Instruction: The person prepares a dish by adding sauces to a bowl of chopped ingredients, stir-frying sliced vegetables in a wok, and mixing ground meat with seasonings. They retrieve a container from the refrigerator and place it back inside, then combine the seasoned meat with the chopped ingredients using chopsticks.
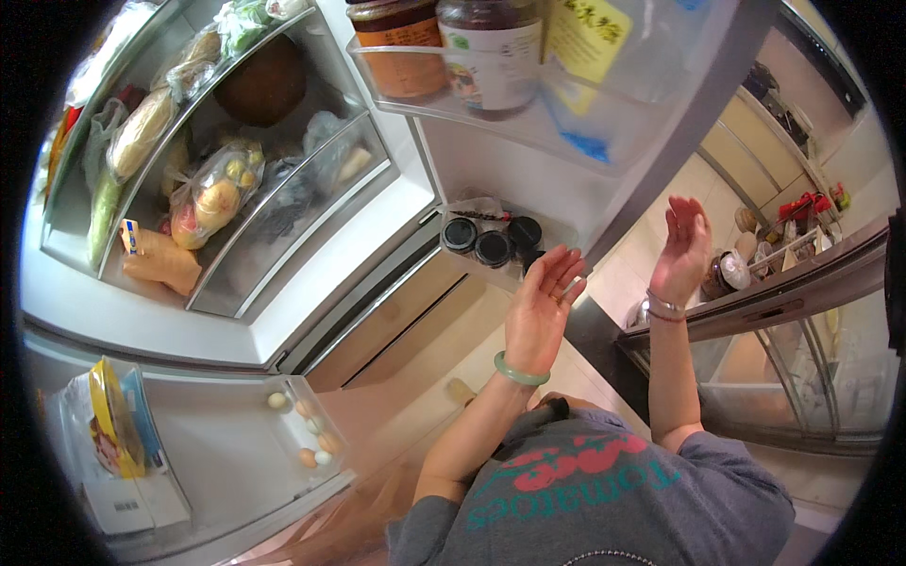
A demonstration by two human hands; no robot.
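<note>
My left hand (540,316), with a pale green bangle (520,369) on its wrist, is raised with fingers stretched out and holds nothing. It is nearest the black-lidded jars (494,248) in the lower door shelf; its fingertips overlap that shelf's edge in the picture, and I cannot tell whether they touch it. My right hand (679,250), wearing a bracelet (663,302), is raised further right, palm up, fingers extended and nothing in it. Above both hands, a higher door shelf (425,109) holds an orange-labelled jar (404,58), a white-labelled jar (493,61) and a yellow-labelled bag (587,42).
Fridge shelves at the left carry bagged fruit (217,200), a brown paper bag (159,260) and vegetables (143,132). Another open door (226,415) at lower left holds several eggs (312,426) and packages (115,424). A dark-framed glass-fronted cabinet (774,368) stands at right.
</note>
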